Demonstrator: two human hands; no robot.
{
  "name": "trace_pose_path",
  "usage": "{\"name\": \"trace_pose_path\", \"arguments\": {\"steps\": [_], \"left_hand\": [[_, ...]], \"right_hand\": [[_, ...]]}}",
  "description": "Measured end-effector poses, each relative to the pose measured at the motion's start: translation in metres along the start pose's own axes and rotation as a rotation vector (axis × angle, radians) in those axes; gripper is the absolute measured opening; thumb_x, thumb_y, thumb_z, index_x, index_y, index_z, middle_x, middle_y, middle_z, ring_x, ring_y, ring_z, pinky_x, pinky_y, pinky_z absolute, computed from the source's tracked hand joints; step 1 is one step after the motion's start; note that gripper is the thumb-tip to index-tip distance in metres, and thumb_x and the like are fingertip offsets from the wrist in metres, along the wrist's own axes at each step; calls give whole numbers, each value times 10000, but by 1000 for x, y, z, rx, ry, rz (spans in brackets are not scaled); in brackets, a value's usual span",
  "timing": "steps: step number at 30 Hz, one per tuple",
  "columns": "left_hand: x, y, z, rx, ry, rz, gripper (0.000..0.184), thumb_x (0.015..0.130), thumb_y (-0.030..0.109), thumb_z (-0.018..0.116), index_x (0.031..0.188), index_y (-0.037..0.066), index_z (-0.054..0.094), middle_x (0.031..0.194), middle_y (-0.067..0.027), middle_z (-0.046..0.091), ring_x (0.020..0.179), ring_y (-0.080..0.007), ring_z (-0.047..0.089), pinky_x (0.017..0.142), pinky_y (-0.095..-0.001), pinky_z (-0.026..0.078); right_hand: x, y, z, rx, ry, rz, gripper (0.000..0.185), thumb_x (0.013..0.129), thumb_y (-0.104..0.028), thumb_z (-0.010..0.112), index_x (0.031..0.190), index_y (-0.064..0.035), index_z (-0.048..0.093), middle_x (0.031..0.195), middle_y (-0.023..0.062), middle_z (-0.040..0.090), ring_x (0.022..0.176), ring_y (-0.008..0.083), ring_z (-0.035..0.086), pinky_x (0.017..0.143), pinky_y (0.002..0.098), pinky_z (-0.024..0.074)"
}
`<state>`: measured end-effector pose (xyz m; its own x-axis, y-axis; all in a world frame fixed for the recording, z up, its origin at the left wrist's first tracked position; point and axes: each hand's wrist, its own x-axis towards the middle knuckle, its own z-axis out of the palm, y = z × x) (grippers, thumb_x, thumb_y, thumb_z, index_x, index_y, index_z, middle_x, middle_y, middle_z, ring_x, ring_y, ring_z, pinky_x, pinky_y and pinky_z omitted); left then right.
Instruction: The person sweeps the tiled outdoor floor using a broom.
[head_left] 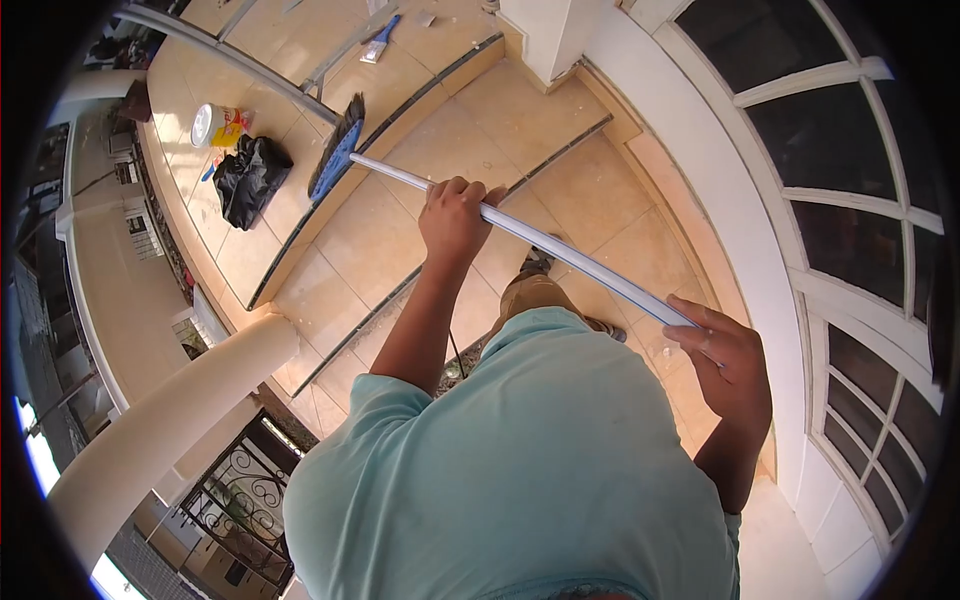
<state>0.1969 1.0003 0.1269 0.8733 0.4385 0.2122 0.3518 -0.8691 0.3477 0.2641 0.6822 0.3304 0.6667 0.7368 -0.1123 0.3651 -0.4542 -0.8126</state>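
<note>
Gripping the broom (580,262) two-handed here, with the left hand (458,222) wrapped round the shaft and the right hand (725,350) pinching the top end. Reaching across the steps to a blue broom head (336,160) beside the dark-edged upper step (440,50); no telling about bristle contact. Best, probably, to steer low with the left, steady high with the right, keep strokes short, and stay clear of the black bag (250,182) and white tub (203,125). And all around: beige tile (430,130), speckled, between white-framed window (830,140) and pale column (180,425).
</note>
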Motion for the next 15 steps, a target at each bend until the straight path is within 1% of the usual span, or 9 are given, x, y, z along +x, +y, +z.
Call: {"name": "trace_pose_path", "arguments": {"steps": [2, 4, 6, 8, 9, 11, 12, 14, 15], "left_hand": [[0, -28, 23, 37, 0, -33, 310, 824, 372, 762, 682, 111, 675, 736, -44, 636, 757, -299, 655, 595, -434, 538], [-1, -46, 39, -2, -138, -63, 323, 833, 407, 740, 696, 118, 696, 753, -50, 650, 811, -314, 667, 655, -440, 566], [-8, -29, 48, -24, -223, -23, 323, 857, 428, 705, 756, 121, 713, 782, -46, 652, 877, -318, 674, 679, -435, 577], [-14, -3, 44, -26, -175, 19, 301, 850, 414, 714, 756, 128, 706, 771, -40, 640, 892, -307, 675, 663, -431, 570], [-18, 6, 36, -25, -177, 2, 301, 850, 414, 714, 756, 128, 706, 771, -40, 640, 892, -307, 675, 663, -431, 570], [-26, 22, 17, -100, -68, 35, 278, 832, 394, 738, 742, 134, 694, 751, -36, 625, 863, -297, 669, 628, -414, 558], [-29, 24, 6, -102, -72, 29, 278, 832, 394, 738, 742, 134, 694, 751, -36, 625, 863, -297, 669, 628, -414, 558], [-29, 11, -22, -54, -69, -48, 271, 817, 368, 762, 723, 131, 669, 737, -34, 613, 813, -286, 655, 601, -405, 544], [-26, -1, -34, -19, -18, -53, 277, 815, 351, 768, 713, 122, 652, 731, -36, 611, 792, -286, 648, 592, -401, 540]], "right_hand": [[19, 6, 22, 0, -18, 16, 304, 821, 121, 635, 1043, -54, 747, 1186, 175, 698, 993, 304, 720, 804, 327, 582], [29, 9, 36, -99, -85, -9, 297, 843, 98, 627, 1064, -60, 748, 1196, 151, 698, 982, 290, 718, 802, 326, 576], [22, 9, 27, -93, -104, 0, 294, 841, 91, 631, 1065, -61, 748, 1196, 156, 698, 987, 301, 718, 805, 333, 579], [7, 7, 7, -107, -49, 11, 274, 818, 97, 650, 1028, -49, 747, 1173, 183, 703, 993, 321, 720, 812, 336, 586], [-3, 2, 1, -107, -65, 8, 274, 818, 97, 650, 1028, -49, 747, 1173, 183, 703, 993, 321, 720, 812, 336, 586], [-20, -8, -12, -91, -22, 9, 247, 789, 108, 668, 973, -37, 746, 1144, 217, 705, 975, 344, 727, 799, 341, 597], [-18, -14, -15, -91, -29, 12, 247, 789, 108, 668, 973, -37, 746, 1144, 217, 705, 975, 344, 727, 799, 341, 597], [-14, -31, -11, -91, -59, -109, 220, 765, 103, 690, 932, -31, 742, 1124, 239, 704, 947, 352, 734, 775, 339, 605], [-4, -34, -6, -79, -62, -170, 223, 774, 86, 686, 939, -47, 754, 1125, 228, 707, 926, 346, 740, 747, 342, 610]]}}
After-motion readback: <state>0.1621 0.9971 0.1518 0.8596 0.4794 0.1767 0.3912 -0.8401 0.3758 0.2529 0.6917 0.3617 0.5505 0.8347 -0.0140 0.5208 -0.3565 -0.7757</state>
